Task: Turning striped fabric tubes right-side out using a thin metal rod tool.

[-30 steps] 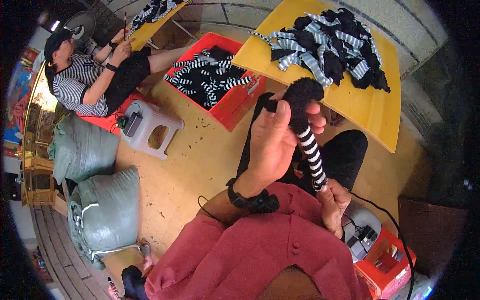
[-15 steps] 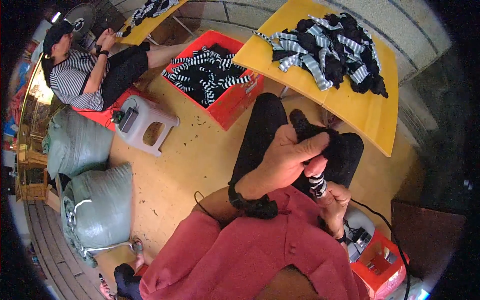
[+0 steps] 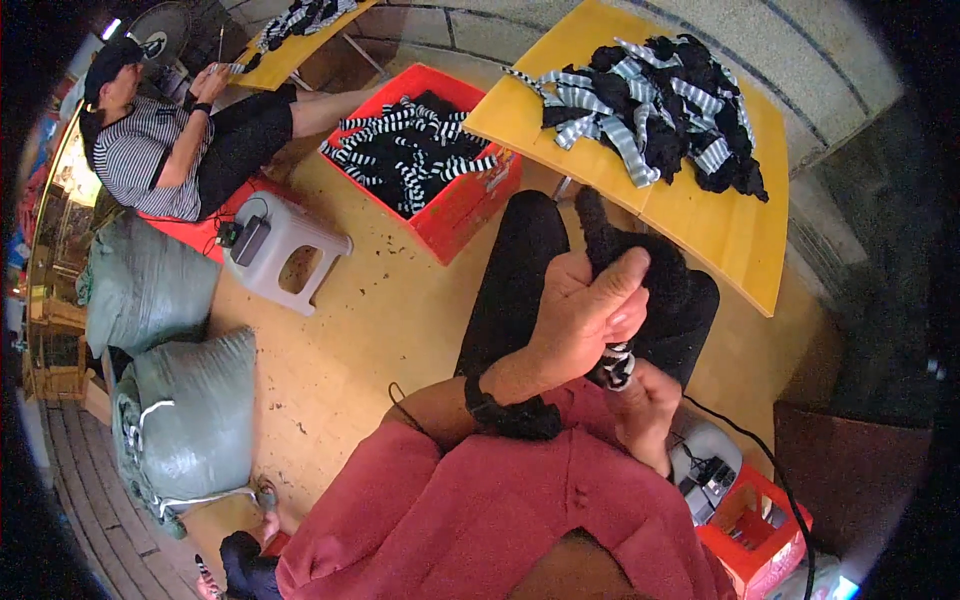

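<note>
Black-and-white striped knit pieces (image 3: 632, 150) lie on a yellow rectangular table (image 3: 715, 245). Left of it stands a red plastic crate (image 3: 455, 220).

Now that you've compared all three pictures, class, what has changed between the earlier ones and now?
The left hand has come down toward the right hand and curled tighter around the black cloth. The striped part, first stretched out between the hands, is now bunched short. Neither hand visibly let go; the red bin and yellow table stayed put.
</note>
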`<state>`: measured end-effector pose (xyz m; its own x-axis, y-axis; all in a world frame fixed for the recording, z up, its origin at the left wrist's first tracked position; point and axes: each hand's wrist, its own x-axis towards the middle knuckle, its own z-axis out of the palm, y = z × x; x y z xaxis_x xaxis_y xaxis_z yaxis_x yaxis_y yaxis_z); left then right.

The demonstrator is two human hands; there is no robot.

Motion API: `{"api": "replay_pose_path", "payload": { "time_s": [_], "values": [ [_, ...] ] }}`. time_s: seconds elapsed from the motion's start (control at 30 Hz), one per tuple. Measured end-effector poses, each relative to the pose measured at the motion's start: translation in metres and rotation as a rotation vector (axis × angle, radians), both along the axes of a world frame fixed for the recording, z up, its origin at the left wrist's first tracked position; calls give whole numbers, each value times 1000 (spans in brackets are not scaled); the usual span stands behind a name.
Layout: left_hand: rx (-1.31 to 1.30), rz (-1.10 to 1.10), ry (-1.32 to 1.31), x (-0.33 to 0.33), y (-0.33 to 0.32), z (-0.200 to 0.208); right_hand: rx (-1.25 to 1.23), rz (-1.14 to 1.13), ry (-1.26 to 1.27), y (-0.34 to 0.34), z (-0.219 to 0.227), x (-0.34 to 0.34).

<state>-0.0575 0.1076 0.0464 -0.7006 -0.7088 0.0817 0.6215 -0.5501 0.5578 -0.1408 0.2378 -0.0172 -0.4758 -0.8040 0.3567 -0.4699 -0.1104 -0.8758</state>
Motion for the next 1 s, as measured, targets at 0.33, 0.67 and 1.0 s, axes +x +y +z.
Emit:
{"api": "replay_pose_path", "payload": {
  "time_s": [0.33,0.67,1.0],
  "values": [
    [80,241,-85,12,-27,17,181,188,-373,10,10,-4],
    [0,392,25,8,-27,9,113,55,-335,6,3,-5],
    [45,407,-5,-12,0,-20,5,-17,-576,-7,12,3]
  ]
}}
